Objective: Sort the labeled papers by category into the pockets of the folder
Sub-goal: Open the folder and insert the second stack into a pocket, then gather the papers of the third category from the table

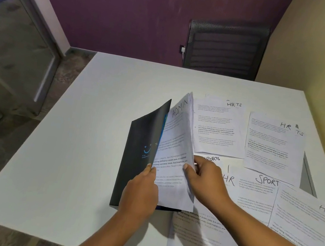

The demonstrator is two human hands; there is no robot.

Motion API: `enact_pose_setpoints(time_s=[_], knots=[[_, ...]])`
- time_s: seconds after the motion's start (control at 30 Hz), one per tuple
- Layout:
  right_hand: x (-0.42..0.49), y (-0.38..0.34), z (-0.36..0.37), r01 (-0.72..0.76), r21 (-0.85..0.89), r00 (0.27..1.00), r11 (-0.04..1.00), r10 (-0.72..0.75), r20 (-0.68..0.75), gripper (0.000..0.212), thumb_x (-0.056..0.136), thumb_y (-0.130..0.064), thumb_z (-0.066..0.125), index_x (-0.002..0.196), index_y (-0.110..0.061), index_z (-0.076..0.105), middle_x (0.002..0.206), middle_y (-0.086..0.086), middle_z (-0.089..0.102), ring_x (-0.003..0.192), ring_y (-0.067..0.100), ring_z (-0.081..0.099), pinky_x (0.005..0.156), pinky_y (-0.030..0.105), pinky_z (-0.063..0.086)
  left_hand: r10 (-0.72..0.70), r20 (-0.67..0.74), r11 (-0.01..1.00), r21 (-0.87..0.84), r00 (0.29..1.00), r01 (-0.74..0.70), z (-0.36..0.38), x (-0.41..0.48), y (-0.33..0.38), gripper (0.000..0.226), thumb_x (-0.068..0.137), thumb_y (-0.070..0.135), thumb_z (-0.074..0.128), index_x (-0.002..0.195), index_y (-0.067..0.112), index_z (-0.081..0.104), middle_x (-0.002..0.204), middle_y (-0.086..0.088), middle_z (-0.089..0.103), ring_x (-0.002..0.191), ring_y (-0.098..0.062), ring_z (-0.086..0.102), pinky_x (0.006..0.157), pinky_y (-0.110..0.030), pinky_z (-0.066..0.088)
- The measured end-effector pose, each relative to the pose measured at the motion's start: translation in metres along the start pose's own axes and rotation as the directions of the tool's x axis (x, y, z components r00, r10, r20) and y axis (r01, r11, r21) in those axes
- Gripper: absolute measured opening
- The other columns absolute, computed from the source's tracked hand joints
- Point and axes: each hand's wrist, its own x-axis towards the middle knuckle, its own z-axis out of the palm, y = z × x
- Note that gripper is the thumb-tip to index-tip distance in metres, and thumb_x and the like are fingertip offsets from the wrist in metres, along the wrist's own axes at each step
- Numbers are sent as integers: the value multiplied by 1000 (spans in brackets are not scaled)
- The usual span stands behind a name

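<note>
A dark folder with a blue smile logo stands half open on the white table. My left hand grips the front cover's edge near the bottom. Sheets labeled ADMIN sit inside it. My right hand pinches the right edge of those sheets. Loose papers lie to the right: two marked HR TS, one marked SPORT, one marked HR, and one marked SPORTS partly hidden under my right hand.
A black mesh chair stands behind the table's far edge, against a purple wall. A beige wall runs along the right side. One more printed sheet lies near the front edge, beneath my right forearm. A glass partition is at the left.
</note>
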Motion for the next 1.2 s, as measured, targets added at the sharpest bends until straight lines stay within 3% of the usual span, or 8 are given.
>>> enact_pose_setpoints(time_s=[0.17,0.33,0.43,0.53,0.77,0.87,1.0,1.2], knots=[[-12,-15,-14,25,24,999,999,-24,-39,21,98,-28,55,111,-23,71,85,-11,73,73,3,67,52,11,45,-14,-45,1000,-18,999,13,-3,2,-2,50,103,26,38,152,21,30,158,3,33,125,-19,55,98,-32,53],[11,-19,-7,32,-116,999,993,-28,34,28,97,-29,56,120,-18,69,85,-9,69,65,5,59,52,17,39,-5,-48,1000,-4,999,5,-5,-5,2,54,102,31,42,153,23,27,159,5,31,121,-16,56,89,-24,54],[28,-20,4,2,-190,994,982,19,109,45,92,-41,63,128,-14,62,107,2,73,88,16,66,71,25,50,-17,-56,1000,-10,998,16,-4,-5,5,51,103,26,41,152,21,30,160,6,30,126,-16,54,98,-27,50],[32,-15,12,-51,-207,990,977,77,120,66,85,-49,69,137,-11,53,96,3,74,95,20,68,84,32,53,-34,-67,999,-37,997,32,-4,-4,7,49,102,20,37,151,21,33,160,6,29,128,-18,52,103,-29,45],[10,14,-3,-71,-211,985,975,102,141,14,85,-33,69,96,-24,67,85,-8,72,84,12,67,66,18,45,-29,-57,999,-37,998,27,-2,-2,14,50,102,18,37,151,19,32,161,6,26,128,-18,51,96,-29,50],[1,32,-11,-92,-174,981,980,119,151,13,85,-33,72,94,-26,67,80,-12,69,78,3,63,65,15,42,-31,-40,999,-31,999,30,3,0,19,50,102,19,40,151,20,33,160,7,28,127,-17,51,88,-26,53],[-17,60,-27,-141,-110,975,984,157,155,13,84,-30,74,96,-25,70,83,-9,73,77,2,66,71,17,47,-16,12,999,-43,1000,16,25,7,19,55,99,27,51,150,22,32,159,8,30,118,-15,56,60,-15,51],[-53,114,-67,-272,-81,959,959,277,66,6,85,-24,75,87,-28,71,79,-3,74,76,14,71,77,30,53,71,211,984,148,975,-103,54,26,22,53,95,22,55,145,23,39,162,-13,17,126,-34,54,93,-37,54]])
